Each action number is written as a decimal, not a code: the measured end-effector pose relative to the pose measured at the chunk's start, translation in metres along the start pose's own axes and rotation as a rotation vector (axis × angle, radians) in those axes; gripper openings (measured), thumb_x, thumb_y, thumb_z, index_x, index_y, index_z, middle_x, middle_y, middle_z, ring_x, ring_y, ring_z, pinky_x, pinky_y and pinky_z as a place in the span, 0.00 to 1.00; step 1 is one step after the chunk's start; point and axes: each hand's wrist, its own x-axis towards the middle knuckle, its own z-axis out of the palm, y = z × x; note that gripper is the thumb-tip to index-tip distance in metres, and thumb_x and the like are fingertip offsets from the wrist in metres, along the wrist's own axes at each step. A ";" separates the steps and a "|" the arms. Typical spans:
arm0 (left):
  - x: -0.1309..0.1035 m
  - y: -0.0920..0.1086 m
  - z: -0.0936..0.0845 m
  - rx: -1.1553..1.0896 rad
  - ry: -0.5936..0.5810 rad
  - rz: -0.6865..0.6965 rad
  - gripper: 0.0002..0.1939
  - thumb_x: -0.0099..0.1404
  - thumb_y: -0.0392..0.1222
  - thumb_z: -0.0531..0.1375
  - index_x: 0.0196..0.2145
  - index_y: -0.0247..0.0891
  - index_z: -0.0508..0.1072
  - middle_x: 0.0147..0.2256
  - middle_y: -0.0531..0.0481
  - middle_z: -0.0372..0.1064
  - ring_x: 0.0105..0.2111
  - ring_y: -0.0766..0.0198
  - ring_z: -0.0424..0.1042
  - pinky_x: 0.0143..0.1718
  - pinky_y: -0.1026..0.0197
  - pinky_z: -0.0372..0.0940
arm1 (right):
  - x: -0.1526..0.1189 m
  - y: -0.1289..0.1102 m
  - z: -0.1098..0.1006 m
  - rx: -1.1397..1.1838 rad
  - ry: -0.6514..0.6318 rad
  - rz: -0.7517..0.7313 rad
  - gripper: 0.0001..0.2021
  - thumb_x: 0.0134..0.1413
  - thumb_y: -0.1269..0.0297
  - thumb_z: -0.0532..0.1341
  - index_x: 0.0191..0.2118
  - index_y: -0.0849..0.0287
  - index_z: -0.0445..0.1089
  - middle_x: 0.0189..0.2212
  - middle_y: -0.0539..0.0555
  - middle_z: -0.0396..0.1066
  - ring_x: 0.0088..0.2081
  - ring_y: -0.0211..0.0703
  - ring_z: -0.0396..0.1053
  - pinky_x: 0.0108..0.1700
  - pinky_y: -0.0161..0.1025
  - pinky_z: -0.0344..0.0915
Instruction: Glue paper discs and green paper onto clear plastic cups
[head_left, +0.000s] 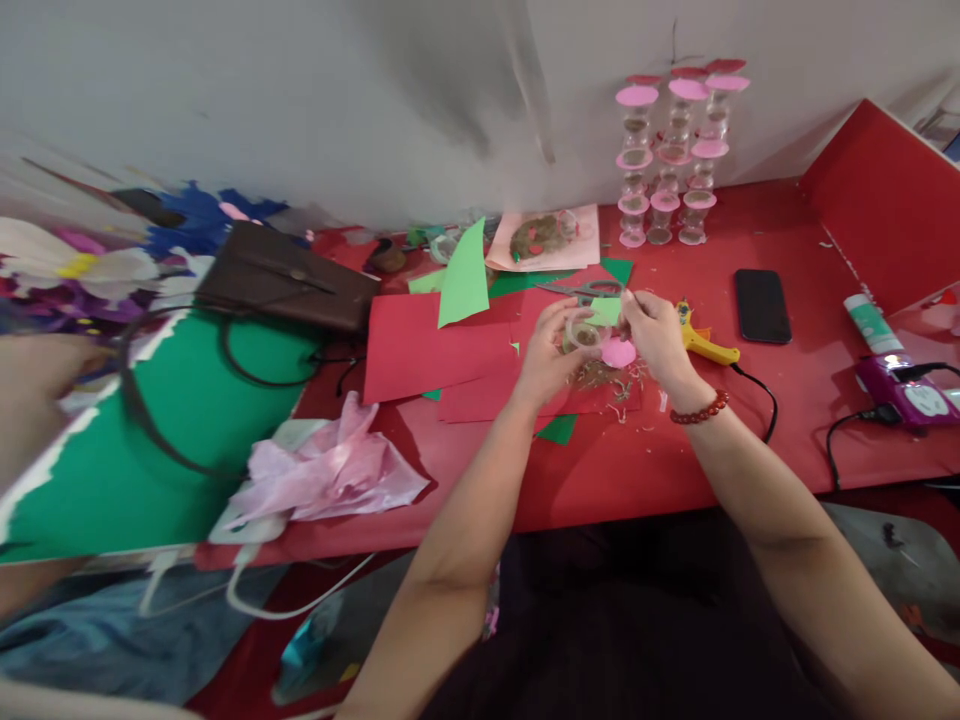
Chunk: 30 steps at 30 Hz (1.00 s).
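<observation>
Fingers of my left hand (551, 352) wrap round a small clear plastic cup (583, 332) above the red table. My right hand (654, 330), a red bead bracelet on its wrist, pinches a light green paper piece (604, 311) beside the cup. A pink paper disc (619, 352) lies just below, between the hands. Under them is a heap of brown shreds (600, 375) on red paper (480, 372). Grey scissors (581, 290) rest just behind my hands. To the right of my right hand lies a yellow glue gun (705, 345).
Stacked clear cups with pink discs (664, 160) stand at the back. A black phone (763, 305) and purple power strip (904, 390) are on the right. On the left are a brown bag (289, 280), pink plastic bag (337, 465) and green board (187, 430); another person's arm shows at far left.
</observation>
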 end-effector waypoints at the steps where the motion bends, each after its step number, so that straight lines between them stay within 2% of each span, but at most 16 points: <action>1: 0.000 0.000 0.000 -0.012 0.026 -0.002 0.28 0.59 0.52 0.74 0.57 0.52 0.76 0.68 0.44 0.58 0.67 0.49 0.65 0.65 0.45 0.67 | 0.000 0.000 0.000 -0.003 0.004 -0.037 0.15 0.66 0.59 0.61 0.27 0.54 0.64 0.23 0.47 0.67 0.27 0.37 0.64 0.35 0.37 0.62; 3: 0.001 0.002 0.001 -0.024 0.084 0.002 0.28 0.56 0.52 0.76 0.53 0.51 0.78 0.65 0.44 0.63 0.65 0.47 0.67 0.65 0.44 0.67 | 0.000 0.000 -0.001 -0.007 -0.021 -0.097 0.06 0.59 0.64 0.66 0.32 0.55 0.68 0.29 0.48 0.72 0.31 0.37 0.67 0.38 0.37 0.65; 5: 0.002 0.003 0.003 0.008 0.090 0.023 0.28 0.54 0.54 0.77 0.51 0.50 0.79 0.62 0.43 0.66 0.65 0.46 0.67 0.65 0.41 0.66 | -0.001 -0.003 -0.001 -0.037 -0.072 -0.092 0.04 0.55 0.67 0.65 0.32 0.56 0.69 0.29 0.48 0.73 0.31 0.37 0.68 0.39 0.38 0.65; 10: 0.002 0.006 0.006 0.097 0.092 0.057 0.27 0.55 0.59 0.75 0.50 0.49 0.80 0.61 0.42 0.67 0.66 0.45 0.67 0.65 0.38 0.65 | -0.006 -0.010 -0.002 -0.189 -0.046 -0.075 0.11 0.55 0.72 0.61 0.24 0.56 0.65 0.21 0.47 0.68 0.29 0.39 0.66 0.37 0.39 0.60; 13: 0.001 0.007 0.006 0.110 0.086 0.061 0.26 0.56 0.59 0.75 0.49 0.49 0.80 0.61 0.42 0.67 0.66 0.44 0.67 0.65 0.38 0.65 | -0.007 -0.010 -0.001 -0.216 -0.056 -0.060 0.14 0.58 0.74 0.60 0.22 0.55 0.62 0.21 0.48 0.67 0.28 0.39 0.66 0.37 0.39 0.58; 17: 0.001 0.007 0.005 0.063 0.086 0.050 0.26 0.55 0.56 0.76 0.50 0.49 0.80 0.62 0.42 0.66 0.66 0.45 0.66 0.66 0.38 0.65 | -0.005 -0.007 0.002 -0.111 -0.071 0.015 0.15 0.64 0.73 0.57 0.24 0.55 0.61 0.20 0.47 0.66 0.26 0.37 0.64 0.35 0.38 0.59; 21: 0.002 0.004 0.004 -0.001 0.093 0.045 0.28 0.53 0.53 0.78 0.51 0.50 0.80 0.62 0.43 0.66 0.66 0.46 0.66 0.66 0.40 0.66 | -0.004 -0.007 0.002 0.035 -0.067 0.073 0.19 0.72 0.63 0.53 0.25 0.54 0.61 0.19 0.48 0.65 0.22 0.36 0.64 0.32 0.37 0.59; 23: 0.003 0.003 0.004 -0.030 0.094 0.033 0.28 0.53 0.52 0.78 0.51 0.51 0.80 0.63 0.43 0.65 0.65 0.46 0.67 0.64 0.42 0.68 | -0.006 -0.010 0.001 0.028 -0.099 0.048 0.20 0.72 0.58 0.55 0.26 0.54 0.62 0.20 0.48 0.66 0.23 0.37 0.64 0.32 0.37 0.59; 24: 0.003 0.002 0.004 -0.035 0.094 0.026 0.28 0.53 0.52 0.78 0.51 0.51 0.80 0.63 0.43 0.65 0.65 0.46 0.68 0.64 0.42 0.68 | -0.006 -0.012 0.000 -0.009 -0.112 0.018 0.18 0.70 0.58 0.58 0.26 0.54 0.62 0.20 0.48 0.66 0.24 0.37 0.65 0.33 0.37 0.59; 27: 0.003 0.002 0.005 -0.010 0.102 0.021 0.27 0.54 0.51 0.77 0.51 0.50 0.80 0.63 0.43 0.65 0.65 0.45 0.68 0.64 0.40 0.68 | -0.009 -0.016 0.000 -0.189 -0.097 -0.082 0.13 0.61 0.68 0.63 0.26 0.54 0.62 0.22 0.47 0.67 0.28 0.39 0.65 0.35 0.38 0.57; 30: 0.003 0.003 0.005 0.024 0.105 0.036 0.25 0.55 0.50 0.76 0.50 0.49 0.80 0.63 0.43 0.66 0.65 0.45 0.68 0.65 0.38 0.67 | -0.010 -0.017 0.000 -0.300 -0.080 -0.124 0.14 0.61 0.70 0.61 0.25 0.54 0.60 0.22 0.48 0.67 0.28 0.39 0.64 0.35 0.38 0.55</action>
